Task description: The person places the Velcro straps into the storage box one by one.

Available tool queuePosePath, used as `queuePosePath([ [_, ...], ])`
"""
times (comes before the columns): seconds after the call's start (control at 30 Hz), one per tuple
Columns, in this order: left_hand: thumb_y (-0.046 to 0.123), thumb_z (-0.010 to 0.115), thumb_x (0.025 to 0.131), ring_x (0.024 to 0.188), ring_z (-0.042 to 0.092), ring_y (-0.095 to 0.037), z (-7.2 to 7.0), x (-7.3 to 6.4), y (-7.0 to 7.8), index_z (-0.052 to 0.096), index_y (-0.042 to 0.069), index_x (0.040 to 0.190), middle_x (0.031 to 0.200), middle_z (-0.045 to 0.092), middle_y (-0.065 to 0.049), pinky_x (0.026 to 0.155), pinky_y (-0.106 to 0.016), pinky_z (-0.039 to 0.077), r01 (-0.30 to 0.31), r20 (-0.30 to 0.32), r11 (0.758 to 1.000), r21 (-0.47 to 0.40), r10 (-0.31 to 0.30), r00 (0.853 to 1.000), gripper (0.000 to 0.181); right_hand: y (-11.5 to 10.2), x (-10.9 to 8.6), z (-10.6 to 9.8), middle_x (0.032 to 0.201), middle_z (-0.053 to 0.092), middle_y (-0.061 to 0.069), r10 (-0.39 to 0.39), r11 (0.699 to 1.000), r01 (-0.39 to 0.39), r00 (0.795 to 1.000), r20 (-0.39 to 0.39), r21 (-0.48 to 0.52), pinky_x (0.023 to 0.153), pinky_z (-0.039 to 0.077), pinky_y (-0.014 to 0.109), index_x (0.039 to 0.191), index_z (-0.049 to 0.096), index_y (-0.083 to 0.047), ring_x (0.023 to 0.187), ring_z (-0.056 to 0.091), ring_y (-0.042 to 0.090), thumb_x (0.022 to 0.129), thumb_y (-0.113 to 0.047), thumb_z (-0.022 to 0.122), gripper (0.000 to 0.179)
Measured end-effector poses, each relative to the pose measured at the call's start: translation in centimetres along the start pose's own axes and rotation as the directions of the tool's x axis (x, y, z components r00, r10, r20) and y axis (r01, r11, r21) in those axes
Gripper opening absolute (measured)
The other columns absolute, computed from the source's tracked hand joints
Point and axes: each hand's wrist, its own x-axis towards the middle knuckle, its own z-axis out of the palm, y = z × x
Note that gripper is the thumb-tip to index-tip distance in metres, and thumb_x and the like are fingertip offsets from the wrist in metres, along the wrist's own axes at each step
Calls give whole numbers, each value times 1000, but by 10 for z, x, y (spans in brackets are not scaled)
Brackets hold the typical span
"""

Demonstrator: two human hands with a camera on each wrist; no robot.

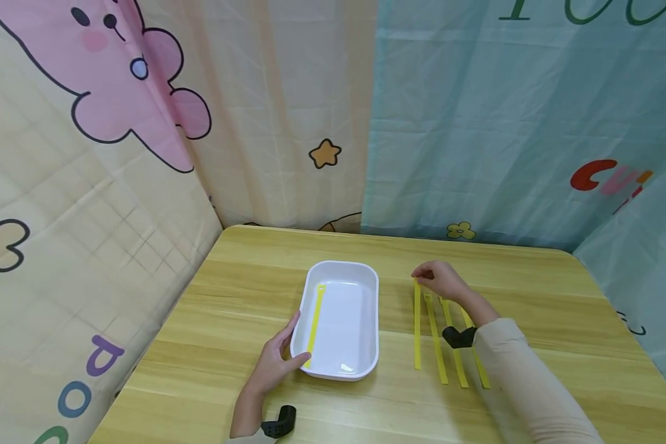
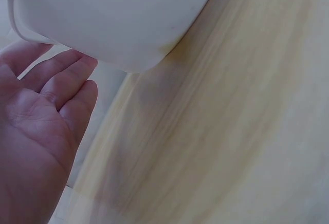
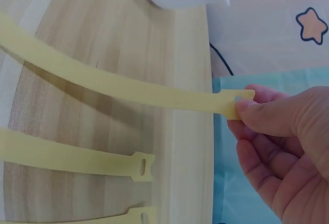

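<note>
Between thumb and fingertips, my right hand (image 1: 444, 280) pinches the slotted head of a yellow hook-and-loop cable tie (image 3: 128, 90). In the right wrist view that tie bows away from the hand, raised over the wood with a shadow beneath. My left hand (image 1: 271, 365) holds the near left corner of a white tray (image 1: 377, 320), its thumb over the rim and the fingers along the outer wall. Inside the tray, along its left side, lies another yellow cable tie (image 1: 316, 317), its near end close to the thumb.
Several more yellow ties, among them a second tie (image 1: 436, 342), lie side by side on the wooden table (image 1: 244, 265) under and beside my right forearm. Printed curtains (image 1: 288, 111) stand behind the table's far edge and along its left.
</note>
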Motion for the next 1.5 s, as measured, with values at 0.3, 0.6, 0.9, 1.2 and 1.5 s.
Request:
queuePosePath([
  [0.3,1,70,79,132,22,-27,0,-1,9,27,-3,141,147,23,-14,102,-17,21,6,19,1000,5,-6,1000,76,-5,1,-7,94,65,15,-25,1000,25,1000,-2,-9,72,53,38,102,64,8,82,61,26,87,3,58,17],
  [0.6,-3,70,77,132,23,-28,1,-1,12,28,-5,140,146,24,-16,102,-17,22,18,16,1000,-3,-18,1000,76,-9,0,-11,95,65,15,-41,999,40,999,-12,-30,72,53,38,101,66,5,83,61,25,87,3,58,16],
  [0.9,-8,65,79,131,20,-34,2,-1,28,24,-13,138,144,21,-24,101,-17,22,3,34,1000,8,-3,999,72,-21,-3,-21,94,65,15,-43,998,42,998,-35,-36,74,52,40,100,66,5,84,61,27,87,3,58,16],
  [1.2,3,71,78,132,23,-26,-1,-1,1,29,-1,142,146,25,-12,102,-17,21,16,7,1000,-2,-16,1000,77,-27,-5,-29,97,64,15,-63,997,61,997,-37,-41,75,52,40,102,66,4,85,61,27,87,2,58,17],
  [1.5,5,71,79,132,23,-26,-1,0,1,28,-2,142,147,24,-13,102,-17,22,7,15,1000,-13,-7,1000,77,-36,-9,-35,97,65,13,-67,997,64,995,-68,-51,74,53,39,103,67,2,85,61,25,87,1,59,18],
])
